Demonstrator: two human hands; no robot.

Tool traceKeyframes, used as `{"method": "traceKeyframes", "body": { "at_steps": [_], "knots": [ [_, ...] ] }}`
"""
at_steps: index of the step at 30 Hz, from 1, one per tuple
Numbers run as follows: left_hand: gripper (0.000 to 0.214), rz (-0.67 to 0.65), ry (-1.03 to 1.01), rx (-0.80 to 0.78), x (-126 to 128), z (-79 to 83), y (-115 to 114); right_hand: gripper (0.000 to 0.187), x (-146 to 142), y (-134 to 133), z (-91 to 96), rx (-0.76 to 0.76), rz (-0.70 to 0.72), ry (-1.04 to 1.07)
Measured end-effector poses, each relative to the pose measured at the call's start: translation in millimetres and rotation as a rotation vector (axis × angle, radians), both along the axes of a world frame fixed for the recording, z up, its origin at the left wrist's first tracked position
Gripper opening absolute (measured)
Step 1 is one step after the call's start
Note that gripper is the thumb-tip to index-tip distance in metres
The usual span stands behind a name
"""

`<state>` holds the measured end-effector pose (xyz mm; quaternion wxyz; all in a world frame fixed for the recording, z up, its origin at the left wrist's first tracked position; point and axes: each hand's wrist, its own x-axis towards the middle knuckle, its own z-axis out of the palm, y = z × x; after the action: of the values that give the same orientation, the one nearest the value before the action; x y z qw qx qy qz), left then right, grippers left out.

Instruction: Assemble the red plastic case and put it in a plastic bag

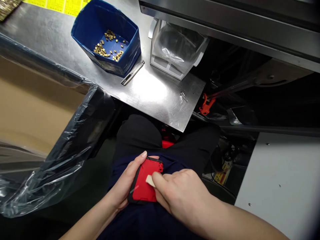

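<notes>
A red phone case (143, 175) with a black edge lies over my lap, back side up. Fingers of my left hand (128, 176) wrap around its left side, with the thumb along the top left edge. Between the thumb and fingers of my right hand (177, 190) is a small off-white flat piece (150, 181); its tip touches or hovers just over the red surface. Whether that piece is cloth or something stiffer I cannot tell. My right fist covers part of the case's right side.
A blue bin (132, 50) holding small brass pieces (101, 49) stands on the metal table (160, 100), near a utility knife (133, 72). Beside it is a grey holder (167, 68) with clear plastic bags. Small metal bits (183, 97) lie near the table corner. A plastic-wrapped box (82, 113) is at left.
</notes>
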<state>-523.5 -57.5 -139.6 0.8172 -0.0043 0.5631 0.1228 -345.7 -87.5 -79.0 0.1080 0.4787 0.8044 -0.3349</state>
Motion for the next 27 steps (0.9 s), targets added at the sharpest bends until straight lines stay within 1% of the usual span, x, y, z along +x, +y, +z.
{"method": "traceKeyframes", "body": {
  "at_steps": [4, 9, 13, 15, 18, 22, 25, 27],
  "knots": [
    [0.055, 0.012, -0.018, -0.060, -0.2, -0.1, 0.4, 0.007, 0.7, 4.8, -0.4, -0.040, -0.028, -0.047],
    [0.057, 0.025, -0.036, -0.128, -1.6, -1.9, -0.8, 0.011, 0.5, 11.7, 0.5, -0.138, 0.004, -0.021],
    [0.054, 0.025, -0.015, -0.081, -0.3, -2.4, -1.6, 0.012, 1.6, 12.7, -1.2, -0.134, -0.043, -0.017],
    [0.053, 0.030, -0.015, -0.084, 1.1, -2.1, -1.4, 0.014, 3.1, 13.0, -2.4, -0.136, -0.051, -0.007],
    [0.056, 0.018, -0.006, -0.089, 2.7, -1.8, -0.4, 0.016, 6.0, 13.0, -2.7, -0.154, -0.043, 0.011],
    [0.056, 0.006, -0.001, -0.032, 4.6, -2.0, 1.0, 0.014, 7.9, 13.8, -2.5, -0.128, -0.023, 0.012],
    [0.055, 0.012, -0.001, -0.064, 5.1, -2.4, 1.4, 0.018, 9.8, 14.1, -3.6, -0.126, -0.005, 0.040],
    [0.054, 0.005, -0.012, -0.057, 5.1, -3.4, 1.5, 0.020, 11.4, 15.0, -4.6, -0.133, 0.001, 0.047]
  ]
}}
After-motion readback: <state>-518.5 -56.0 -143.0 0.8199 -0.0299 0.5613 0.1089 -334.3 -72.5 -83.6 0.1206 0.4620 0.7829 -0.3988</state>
